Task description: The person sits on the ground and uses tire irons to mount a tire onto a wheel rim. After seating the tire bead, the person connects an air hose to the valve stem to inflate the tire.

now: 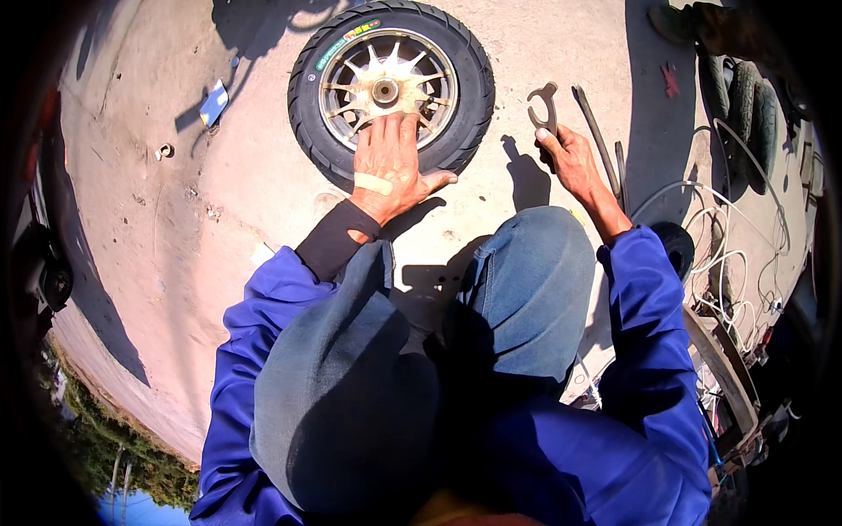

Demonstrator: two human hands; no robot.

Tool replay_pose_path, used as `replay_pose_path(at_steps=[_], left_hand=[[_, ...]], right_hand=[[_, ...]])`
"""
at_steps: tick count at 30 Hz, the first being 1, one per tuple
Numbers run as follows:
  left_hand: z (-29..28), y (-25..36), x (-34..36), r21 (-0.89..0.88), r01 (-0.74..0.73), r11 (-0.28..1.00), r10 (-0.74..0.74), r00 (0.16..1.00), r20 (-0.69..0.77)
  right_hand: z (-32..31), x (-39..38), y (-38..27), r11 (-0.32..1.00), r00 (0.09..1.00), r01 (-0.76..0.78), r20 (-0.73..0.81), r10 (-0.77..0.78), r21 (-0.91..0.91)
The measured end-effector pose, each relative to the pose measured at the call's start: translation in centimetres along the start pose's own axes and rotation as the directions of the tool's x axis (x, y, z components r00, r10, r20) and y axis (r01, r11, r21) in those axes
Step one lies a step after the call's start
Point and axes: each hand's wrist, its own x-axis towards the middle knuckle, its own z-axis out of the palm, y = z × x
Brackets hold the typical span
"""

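Observation:
A wheel with a black tyre (478,96) and a pale spoked rim (402,72) lies flat on the ground in front of me. My left hand (386,162) lies over its near side, fingers stretched together onto the rim just below the hub and thumb out to the right. A pale plaster crosses the back of that hand. To the right of the wheel, my right hand (570,156) grips a metal tool with curved, parted jaws (547,107), which looks like pincers. The jaws point away from me, apart from the tyre. Its handle is mostly hidden in my fist.
Two dark metal bars (596,138) lie right of my right hand. Several worn tyres (744,110) stand at the far right, with a pale looped hose (721,250) nearer. A blue and white scrap (213,103) and a small roll (165,152) lie on the left.

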Motion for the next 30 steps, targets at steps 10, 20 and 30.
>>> replay_pose_path(at_steps=[10, 20, 30], left_hand=[[3.3, -2.3, -3.1, 0.244, -0.121, 0.962, 0.083, 0.984, 0.159], [-1.2, -8.6, -4.0, 0.071, 0.308, 0.949, -0.277, 0.919, -0.282], [3.9, -15.0, -2.3, -0.528, 0.611, 0.59, -0.778, 0.606, -0.167]], right_hand=[[4.7, 0.9, -6.6, 0.708, 0.865, 0.431, 0.033, -0.501, -0.559], [9.6, 7.4, -8.2, 0.884, 0.806, 0.314, -0.394, -0.441, -0.347], [13.3, 9.2, -4.4, 0.976, 0.853, 0.216, -0.48, -0.204, -0.032]])
